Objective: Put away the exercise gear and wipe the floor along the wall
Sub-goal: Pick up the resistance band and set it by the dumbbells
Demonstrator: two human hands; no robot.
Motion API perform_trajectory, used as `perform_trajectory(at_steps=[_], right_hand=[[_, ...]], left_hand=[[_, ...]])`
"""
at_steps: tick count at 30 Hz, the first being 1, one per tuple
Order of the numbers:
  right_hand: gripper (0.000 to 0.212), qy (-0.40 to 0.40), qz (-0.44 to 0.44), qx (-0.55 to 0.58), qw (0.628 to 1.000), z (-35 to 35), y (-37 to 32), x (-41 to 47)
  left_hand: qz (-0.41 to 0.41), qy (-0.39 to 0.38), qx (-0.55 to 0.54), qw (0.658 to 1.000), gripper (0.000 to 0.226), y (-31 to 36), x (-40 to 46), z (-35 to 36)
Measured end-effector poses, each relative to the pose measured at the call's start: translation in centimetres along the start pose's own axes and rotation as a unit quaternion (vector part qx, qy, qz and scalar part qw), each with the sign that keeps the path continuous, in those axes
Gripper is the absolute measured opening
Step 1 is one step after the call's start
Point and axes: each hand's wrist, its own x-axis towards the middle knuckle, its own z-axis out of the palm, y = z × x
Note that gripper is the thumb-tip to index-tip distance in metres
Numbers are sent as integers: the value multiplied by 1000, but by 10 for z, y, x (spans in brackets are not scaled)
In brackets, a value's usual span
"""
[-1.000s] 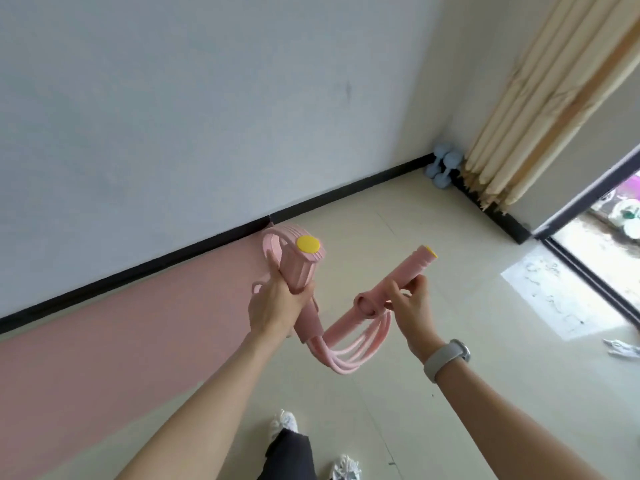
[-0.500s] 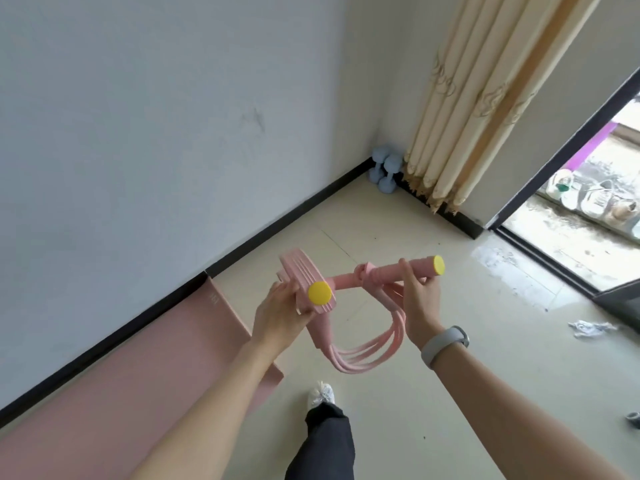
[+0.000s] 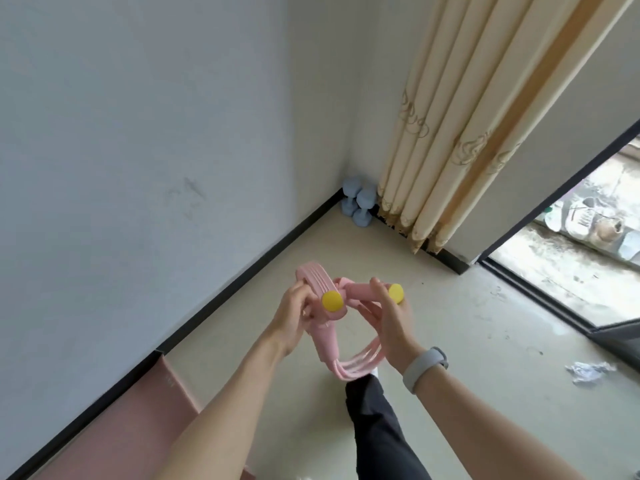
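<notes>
Mat (image 3: 138, 420): on floor against wall, nearest.
Left hand (image 3: 294, 315): clasped on puller (image 3: 332, 320) handle.
Right hand (image 3: 391, 320): clasped on other handle; bands hang between.
Dumbbells (image 3: 358, 202): far corner, beside curtain (image 3: 467, 116).

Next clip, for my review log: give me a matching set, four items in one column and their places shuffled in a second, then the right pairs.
Things
1. pink resistance band
2. blue dumbbells
3. pink mat
4. crumpled white wipe

Places
A. flat on the floor along the wall, lower left
B. on the bare floor at right, near the doorway
C. in the corner beside the curtain
D. held by left hand and right hand

Pairs: 1-D, 2-C, 3-A, 4-B
</notes>
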Motion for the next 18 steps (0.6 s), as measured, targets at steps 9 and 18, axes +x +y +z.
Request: perform_trajectory(at_steps=[9,18], right_hand=[[18,-93,128,-82,984,-13,-87,189],[19,-33,185,-259,947,39,-106,344]], left_hand=[[47,92,161,982,22,95,159,40],[145,17,404,903,12,181,326,26]])
